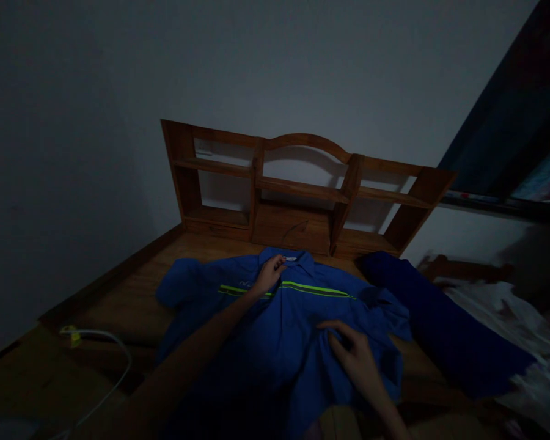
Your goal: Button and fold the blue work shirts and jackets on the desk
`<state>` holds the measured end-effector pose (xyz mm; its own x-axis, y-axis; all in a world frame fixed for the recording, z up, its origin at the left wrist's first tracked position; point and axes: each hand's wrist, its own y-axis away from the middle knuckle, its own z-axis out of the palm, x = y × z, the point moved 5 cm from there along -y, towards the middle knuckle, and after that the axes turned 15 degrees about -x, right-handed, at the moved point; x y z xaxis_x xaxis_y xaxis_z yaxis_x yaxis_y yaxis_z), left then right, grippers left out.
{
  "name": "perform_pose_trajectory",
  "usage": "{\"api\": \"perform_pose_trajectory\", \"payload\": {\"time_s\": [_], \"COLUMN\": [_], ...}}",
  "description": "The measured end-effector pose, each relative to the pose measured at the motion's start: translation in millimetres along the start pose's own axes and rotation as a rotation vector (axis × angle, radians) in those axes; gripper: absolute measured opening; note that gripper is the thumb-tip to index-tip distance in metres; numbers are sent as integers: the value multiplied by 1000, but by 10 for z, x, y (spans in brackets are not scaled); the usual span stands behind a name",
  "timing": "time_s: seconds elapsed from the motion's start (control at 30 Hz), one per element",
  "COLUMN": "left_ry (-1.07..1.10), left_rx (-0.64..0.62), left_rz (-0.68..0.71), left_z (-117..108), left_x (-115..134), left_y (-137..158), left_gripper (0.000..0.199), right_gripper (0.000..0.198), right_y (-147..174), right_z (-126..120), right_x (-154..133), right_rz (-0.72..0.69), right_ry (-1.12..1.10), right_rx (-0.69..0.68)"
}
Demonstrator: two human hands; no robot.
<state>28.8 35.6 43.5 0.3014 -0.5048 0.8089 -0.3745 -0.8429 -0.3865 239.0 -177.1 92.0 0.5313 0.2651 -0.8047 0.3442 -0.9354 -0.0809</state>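
Head view: pinching a blue shirt [297,321] in two places.
Clamped by left hand [270,274] at the collar [307,261], by right hand [358,359] on a gathered fold [325,357] lower down; spread face-up on a wooden tabletop [135,299], just beside a dark-blue bundle [453,330], before a wooden shelf unit [293,226] against the wall [256,61].

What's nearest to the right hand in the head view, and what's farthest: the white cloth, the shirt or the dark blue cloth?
From the right hand:
1. Shirt: bunched in its fingers.
2. Dark blue cloth: off to the right.
3. White cloth: farther right, past the dark blue one.
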Motion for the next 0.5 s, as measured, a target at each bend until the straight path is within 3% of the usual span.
{"api": "perform_pose_trajectory", "payload": {"time_s": [0.1, 0.23, 0.3, 0.4, 0.5], "left_ry": [59, 121, 140, 185, 275], "left_rx": [35, 73, 90, 105, 87], "left_rz": [-29, -31, -31, -33, -69], "left_z": [-75, -208, -263, -290, -239], "left_x": [-195, -398, -461, -513, -547], "left_y": [-203, -482, -580, -642, -636], "left_gripper": [9, 9, 11, 14, 18], "right_gripper": [27, 33, 36, 34, 35], "right_y": [-301, -680, -871, -1156, -1437], "right_z": [-141, -342, -447, -580, -553], "right_x": [-201, -401, -364, -156, 11], "right_rz": [-61, -152, -103, 77, 198], "right_ry": [6, 54, 91, 124, 206], "right_rx": [12, -157, -267, -429, -637]}}
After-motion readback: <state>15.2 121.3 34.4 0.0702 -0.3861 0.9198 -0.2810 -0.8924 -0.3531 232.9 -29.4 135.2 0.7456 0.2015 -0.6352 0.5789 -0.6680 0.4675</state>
